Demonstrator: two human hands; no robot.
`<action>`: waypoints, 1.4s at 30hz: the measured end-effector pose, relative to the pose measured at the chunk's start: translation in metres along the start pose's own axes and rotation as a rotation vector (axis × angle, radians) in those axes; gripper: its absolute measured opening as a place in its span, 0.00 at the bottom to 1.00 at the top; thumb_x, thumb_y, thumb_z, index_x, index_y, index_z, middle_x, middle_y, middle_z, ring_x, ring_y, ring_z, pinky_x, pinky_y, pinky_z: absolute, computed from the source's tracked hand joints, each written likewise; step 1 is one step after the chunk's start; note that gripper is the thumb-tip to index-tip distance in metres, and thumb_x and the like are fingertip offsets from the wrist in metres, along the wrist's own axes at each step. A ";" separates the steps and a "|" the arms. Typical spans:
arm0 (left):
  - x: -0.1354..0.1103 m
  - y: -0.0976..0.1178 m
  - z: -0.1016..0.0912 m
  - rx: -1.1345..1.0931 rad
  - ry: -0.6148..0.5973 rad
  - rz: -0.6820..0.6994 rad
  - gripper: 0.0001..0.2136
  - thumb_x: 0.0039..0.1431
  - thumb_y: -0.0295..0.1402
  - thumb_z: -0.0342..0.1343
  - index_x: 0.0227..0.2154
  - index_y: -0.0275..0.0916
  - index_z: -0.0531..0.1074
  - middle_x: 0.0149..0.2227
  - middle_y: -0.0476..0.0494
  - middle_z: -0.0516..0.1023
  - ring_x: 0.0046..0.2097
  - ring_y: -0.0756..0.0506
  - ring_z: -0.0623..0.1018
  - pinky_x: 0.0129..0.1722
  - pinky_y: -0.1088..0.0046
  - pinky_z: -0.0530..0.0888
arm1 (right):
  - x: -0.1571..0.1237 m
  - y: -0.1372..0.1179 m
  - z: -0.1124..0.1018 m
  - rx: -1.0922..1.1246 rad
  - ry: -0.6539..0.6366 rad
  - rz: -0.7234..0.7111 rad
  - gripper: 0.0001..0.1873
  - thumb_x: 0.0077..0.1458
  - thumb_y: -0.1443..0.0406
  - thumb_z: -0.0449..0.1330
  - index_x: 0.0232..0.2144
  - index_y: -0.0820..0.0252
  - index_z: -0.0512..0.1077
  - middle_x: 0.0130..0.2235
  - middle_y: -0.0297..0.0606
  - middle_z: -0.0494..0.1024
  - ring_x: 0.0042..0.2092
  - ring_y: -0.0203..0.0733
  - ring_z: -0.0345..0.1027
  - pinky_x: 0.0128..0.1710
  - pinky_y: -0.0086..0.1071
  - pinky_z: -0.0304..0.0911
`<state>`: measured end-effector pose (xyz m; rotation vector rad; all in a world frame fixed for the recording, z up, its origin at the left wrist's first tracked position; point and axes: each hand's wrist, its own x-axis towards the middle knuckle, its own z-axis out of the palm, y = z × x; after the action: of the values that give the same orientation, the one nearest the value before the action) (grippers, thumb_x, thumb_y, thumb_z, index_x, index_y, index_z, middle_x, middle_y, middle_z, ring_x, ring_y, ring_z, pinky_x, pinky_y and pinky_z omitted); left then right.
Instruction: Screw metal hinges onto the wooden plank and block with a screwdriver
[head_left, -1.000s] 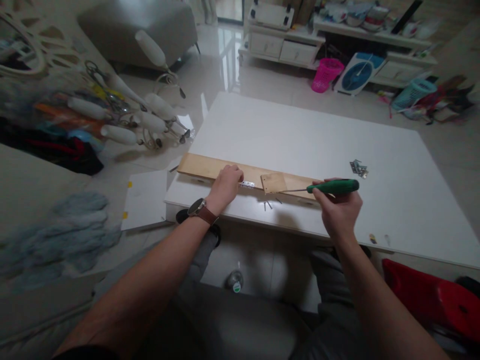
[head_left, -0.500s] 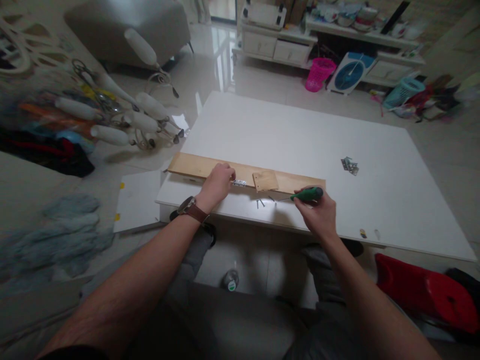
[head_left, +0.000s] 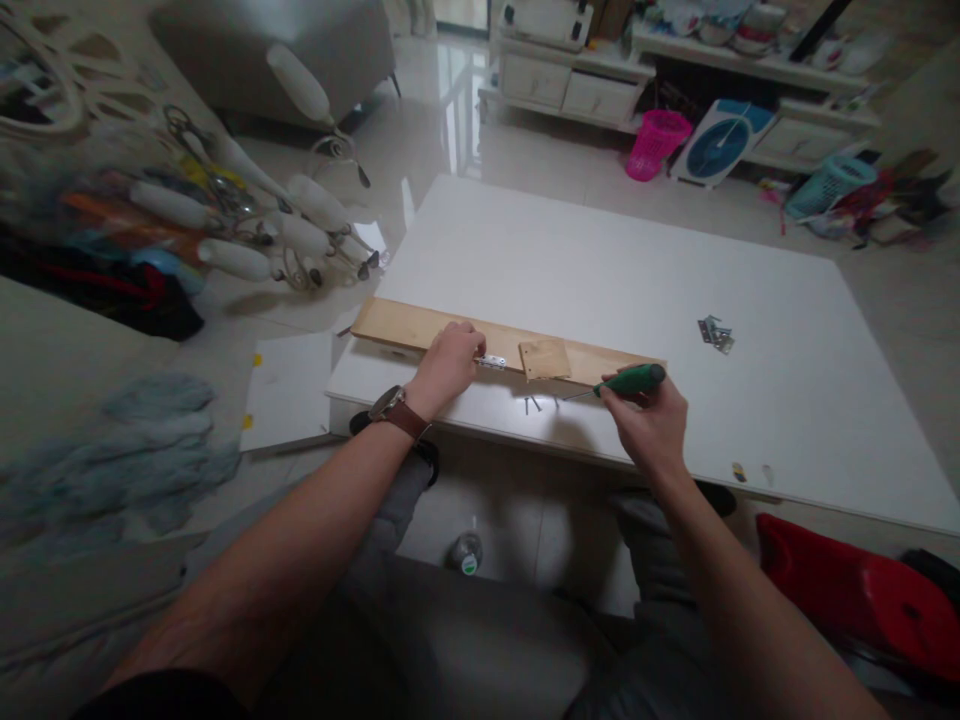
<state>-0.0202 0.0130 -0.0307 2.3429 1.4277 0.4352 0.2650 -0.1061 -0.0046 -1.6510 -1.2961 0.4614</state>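
Observation:
A long wooden board [head_left: 397, 327] lies along the near edge of a white table [head_left: 600, 270]. A small wooden block [head_left: 545, 359] sits on it, with a metal hinge [head_left: 493, 362] just to its left. My left hand [head_left: 448, 367], with a brown-strapped watch on the wrist, is closed and presses on the board, fingertips at the hinge. My right hand [head_left: 646, 420] is closed around a green-handled screwdriver [head_left: 628, 380], whose shaft points left and down toward a few loose screws [head_left: 534, 404] on the table in front of the board.
A small pile of metal hardware [head_left: 716, 334] lies on the table to the right. A red object [head_left: 855, 590] sits at my lower right. A fallen chandelier with white shades [head_left: 285, 225] and a white panel [head_left: 289, 390] lie on the floor to the left. A bottle [head_left: 466, 553] stands under the table.
My right hand has lowered the screwdriver from level over the board to the table's near side, tip now angled toward the loose screws. My left hand has stayed at the hinge.

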 end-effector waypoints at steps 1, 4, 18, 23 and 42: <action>0.000 0.001 -0.001 0.005 0.001 -0.005 0.14 0.57 0.16 0.50 0.34 0.39 0.78 0.43 0.36 0.78 0.49 0.38 0.74 0.54 0.57 0.72 | 0.000 -0.001 0.000 0.003 0.020 0.001 0.15 0.50 0.58 0.71 0.38 0.58 0.77 0.39 0.41 0.86 0.42 0.52 0.84 0.46 0.52 0.82; 0.001 0.004 -0.004 0.004 0.016 -0.009 0.14 0.57 0.17 0.51 0.36 0.39 0.78 0.42 0.37 0.79 0.49 0.38 0.75 0.55 0.56 0.72 | 0.000 -0.003 0.000 0.038 0.079 0.008 0.15 0.49 0.58 0.72 0.38 0.58 0.77 0.38 0.40 0.86 0.41 0.51 0.84 0.44 0.50 0.83; -0.029 0.072 0.018 -0.135 -0.182 0.304 0.10 0.63 0.31 0.58 0.47 0.40 0.77 0.45 0.41 0.82 0.43 0.42 0.81 0.43 0.64 0.75 | 0.002 -0.026 -0.002 0.259 0.260 0.015 0.20 0.44 0.57 0.76 0.35 0.55 0.73 0.33 0.33 0.79 0.34 0.43 0.77 0.35 0.41 0.80; -0.035 0.077 0.028 -0.063 -0.257 0.331 0.15 0.69 0.41 0.58 0.53 0.39 0.77 0.50 0.37 0.82 0.48 0.39 0.82 0.44 0.64 0.76 | 0.003 -0.031 0.002 0.307 0.266 0.027 0.20 0.43 0.57 0.76 0.35 0.55 0.73 0.33 0.34 0.79 0.34 0.45 0.77 0.35 0.42 0.80; -0.034 0.086 0.026 0.051 -0.356 0.274 0.20 0.78 0.39 0.42 0.45 0.37 0.79 0.46 0.38 0.84 0.45 0.41 0.83 0.42 0.67 0.75 | 0.002 -0.032 0.007 0.409 0.249 0.064 0.21 0.41 0.59 0.79 0.36 0.59 0.77 0.33 0.33 0.80 0.34 0.43 0.78 0.33 0.38 0.78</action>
<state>0.0434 -0.0574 -0.0177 2.5085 0.9718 0.0431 0.2432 -0.1021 0.0198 -1.3575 -0.8981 0.5035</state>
